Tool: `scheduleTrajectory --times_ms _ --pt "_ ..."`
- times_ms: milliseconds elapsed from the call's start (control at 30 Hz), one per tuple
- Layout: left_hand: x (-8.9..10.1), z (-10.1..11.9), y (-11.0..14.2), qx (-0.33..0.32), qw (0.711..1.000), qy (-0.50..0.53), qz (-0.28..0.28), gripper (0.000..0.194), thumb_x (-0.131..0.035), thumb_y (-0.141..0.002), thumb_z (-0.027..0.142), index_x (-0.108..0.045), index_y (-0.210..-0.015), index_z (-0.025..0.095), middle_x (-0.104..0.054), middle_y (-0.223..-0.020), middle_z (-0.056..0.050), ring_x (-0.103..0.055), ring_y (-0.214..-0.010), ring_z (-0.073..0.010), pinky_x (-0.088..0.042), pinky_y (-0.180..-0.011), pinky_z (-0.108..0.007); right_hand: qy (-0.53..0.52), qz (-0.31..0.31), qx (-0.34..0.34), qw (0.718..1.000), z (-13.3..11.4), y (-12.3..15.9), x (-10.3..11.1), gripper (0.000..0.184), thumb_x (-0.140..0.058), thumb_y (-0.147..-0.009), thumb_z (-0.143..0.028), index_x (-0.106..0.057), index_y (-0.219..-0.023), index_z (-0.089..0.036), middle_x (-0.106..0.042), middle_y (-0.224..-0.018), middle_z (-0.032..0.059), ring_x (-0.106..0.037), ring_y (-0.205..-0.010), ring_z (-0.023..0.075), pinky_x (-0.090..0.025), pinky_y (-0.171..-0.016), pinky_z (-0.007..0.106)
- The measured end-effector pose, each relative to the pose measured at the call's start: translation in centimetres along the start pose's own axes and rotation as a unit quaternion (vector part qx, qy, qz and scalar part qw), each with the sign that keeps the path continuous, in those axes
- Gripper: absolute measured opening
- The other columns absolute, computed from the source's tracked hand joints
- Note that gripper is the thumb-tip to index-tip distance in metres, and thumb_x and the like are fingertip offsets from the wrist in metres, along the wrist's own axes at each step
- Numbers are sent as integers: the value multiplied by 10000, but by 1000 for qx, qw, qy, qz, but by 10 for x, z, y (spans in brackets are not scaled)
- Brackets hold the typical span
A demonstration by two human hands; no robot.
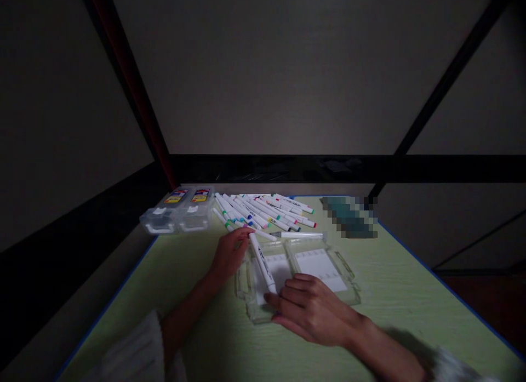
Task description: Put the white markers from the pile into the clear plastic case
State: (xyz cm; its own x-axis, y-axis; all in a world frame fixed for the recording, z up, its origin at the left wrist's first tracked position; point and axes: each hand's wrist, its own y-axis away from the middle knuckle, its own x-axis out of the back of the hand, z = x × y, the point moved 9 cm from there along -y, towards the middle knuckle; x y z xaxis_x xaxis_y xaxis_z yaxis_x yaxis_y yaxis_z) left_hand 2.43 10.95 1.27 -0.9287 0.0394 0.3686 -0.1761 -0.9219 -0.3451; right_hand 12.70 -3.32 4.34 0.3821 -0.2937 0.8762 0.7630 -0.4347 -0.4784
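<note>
A white marker (261, 261) slants over an opened clear plastic case (263, 318) in front of me. The fingers of my left hand (230, 251) are closed at the marker's far end. At its near end, my right hand (310, 308) has its fingertips curled in, pinching the marker above the case. White paper sheets (320, 269) with printed marks lie in both halves of the case. Just beyond the case, many white markers with coloured ends (267, 209) lie in a loose pile. Another marker with a clear part (299, 235) rests along the case's far edge.
Two closed clear plastic cases (195, 215) with coloured labels stand at the table's far left. A blurred greenish flat item (349, 216) lies at the far right. The light green table (402, 305) has blue edges, and a wall rises behind it.
</note>
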Motion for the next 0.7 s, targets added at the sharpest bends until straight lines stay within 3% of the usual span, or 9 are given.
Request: scheduleTrajectory --times_ms 267,700 --pt "1 2 -1 -24 999 -33 9 175 -467 -693 131 -610 -793 131 -617 -828 -52 -585 -754 -136 -468 -712 -244 6 31 -9 999 -2 -2 5 231 -415 -868 -325 -547 -952 -156 -591 -641 -6 -520 -596 123 -344 -588 274" --pt "-6 -6 -2 -4 998 -56 -16 172 -462 -688 126 -619 -756 129 -629 -757 -38 -583 -660 -119 -455 -629 -212 3 12 -1 1000 -9 -2 -4 228 -438 -857 -357 -545 -919 -165 -590 -627 -23 -503 -590 119 -315 -596 278"
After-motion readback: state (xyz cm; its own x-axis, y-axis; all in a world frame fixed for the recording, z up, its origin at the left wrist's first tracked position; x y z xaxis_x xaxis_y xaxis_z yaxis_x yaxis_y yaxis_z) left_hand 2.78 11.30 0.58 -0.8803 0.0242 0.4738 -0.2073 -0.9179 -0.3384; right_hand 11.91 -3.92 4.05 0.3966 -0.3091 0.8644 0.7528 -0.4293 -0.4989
